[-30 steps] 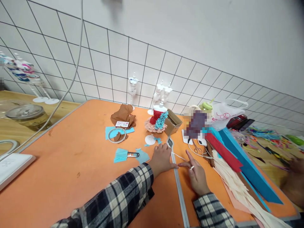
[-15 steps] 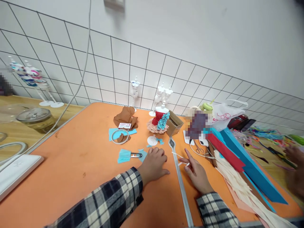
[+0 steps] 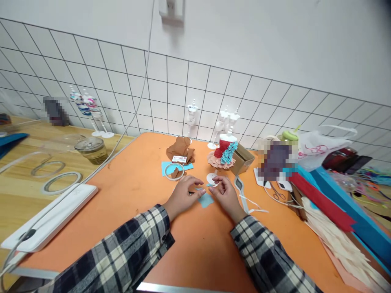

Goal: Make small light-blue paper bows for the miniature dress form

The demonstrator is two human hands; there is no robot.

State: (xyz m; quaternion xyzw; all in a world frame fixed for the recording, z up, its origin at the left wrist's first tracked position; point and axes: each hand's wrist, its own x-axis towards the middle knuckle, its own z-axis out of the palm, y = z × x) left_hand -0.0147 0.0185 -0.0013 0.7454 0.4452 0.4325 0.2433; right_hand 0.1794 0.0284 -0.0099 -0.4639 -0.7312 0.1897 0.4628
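My right hand (image 3: 226, 196) has its fingers curled and thumb drawn in, with a small blue scrap (image 3: 210, 185) at the fingertips. Opposite it, my left hand (image 3: 183, 196) has thumb and fingers apart over the table. Between the hands lies a light blue piece of material (image 3: 205, 200). A dark bit of a tool shows under my left palm, mostly covered. Just beyond stands a small white dress form in a red bodice (image 3: 222, 149) with blue ruffles and a pink frilled skirt; its round white base (image 3: 210, 178) is partly behind my right fingers.
Brown fabric (image 3: 180, 149) and a tape ring (image 3: 174, 171) lie to the left. A cardboard box (image 3: 242, 159), grey zipper (image 3: 240, 185), white cord (image 3: 258, 210) and scissors (image 3: 277, 191) are right. A power strip (image 3: 51, 217) and glass jar (image 3: 91, 149) stand far left.
My right hand has let go of the white cord and moved left, close to my left hand. The camera view has turned left. The cord now lies beside the zipper.
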